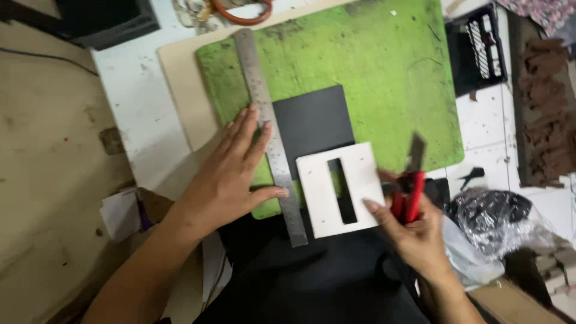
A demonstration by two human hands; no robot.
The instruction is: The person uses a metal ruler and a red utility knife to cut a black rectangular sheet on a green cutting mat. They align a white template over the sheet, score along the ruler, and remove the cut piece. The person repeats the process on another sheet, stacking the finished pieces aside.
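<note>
**Ruler pinned, knife raised over a white template**

While the left hand point(231, 174) lies flat and spread on the green cutting mat point(372, 72), its fingertips and thumb press against the steel ruler point(269, 129), which runs slantwise from the near edge of the mat toward its far left corner. That hand's grip is apart, fingers extended, closing on nothing. Nearest the viewer, dark fabric point(312, 282) covers the lap. Just beyond it, the right hand point(411, 231) has its grip clamped on a red-handled utility knife point(411, 189), blade pointing up and away, blurred; its forefinger touches the right edge of a white template point(341, 189). This square card, with a narrow upright slot cut through its middle, lies beside the ruler's lower end and overlaps the near edge of a dark grey sheet point(312, 120). The sheet rests on the mat with its left edge along the ruler. Under the mat sits a tan board point(180, 78) on the white bench point(129, 90). To the right lie crumpled black plastic point(498, 219) and, farther off, a black crate point(480, 48). At the far edge an orange ring point(243, 15) shows.
</note>
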